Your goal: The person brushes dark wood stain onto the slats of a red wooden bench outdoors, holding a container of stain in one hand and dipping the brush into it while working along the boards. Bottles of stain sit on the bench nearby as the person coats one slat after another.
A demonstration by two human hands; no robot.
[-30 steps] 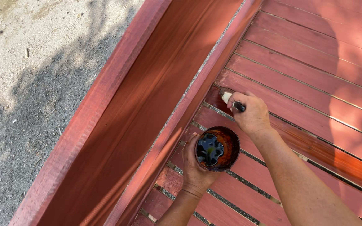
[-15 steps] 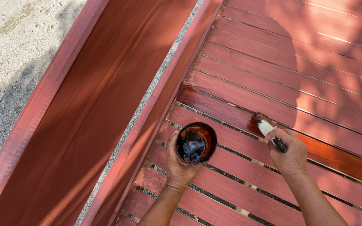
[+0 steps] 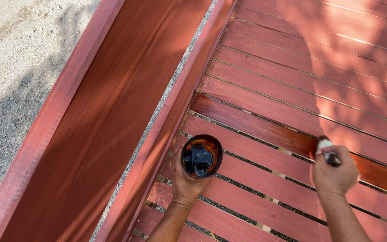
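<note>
My left hand (image 3: pixel 185 183) grips a round open can (image 3: pixel 201 156) of dark stain from below, holding it over the red wooden slats. My right hand (image 3: pixel 334 174) is closed around a small paintbrush (image 3: pixel 326 149), whose bristles press on one slat (image 3: pixel 265 127) that looks darker and wetter than the rest. That glossy slat runs diagonally from the middle to the lower right. Both forearms enter from the bottom edge.
The slatted deck (image 3: pixel 319 67) has narrow gaps showing gravel beneath. A wide red plank trough or bench side (image 3: pixel 113 116) runs diagonally on the left. Beyond it lies pale gravel ground (image 3: pixel 19 58) with leaf shadows.
My right hand has drawn the brush along the dark slat toward the lower right. The can and my left hand stayed near the same spot while the view shifted left.
</note>
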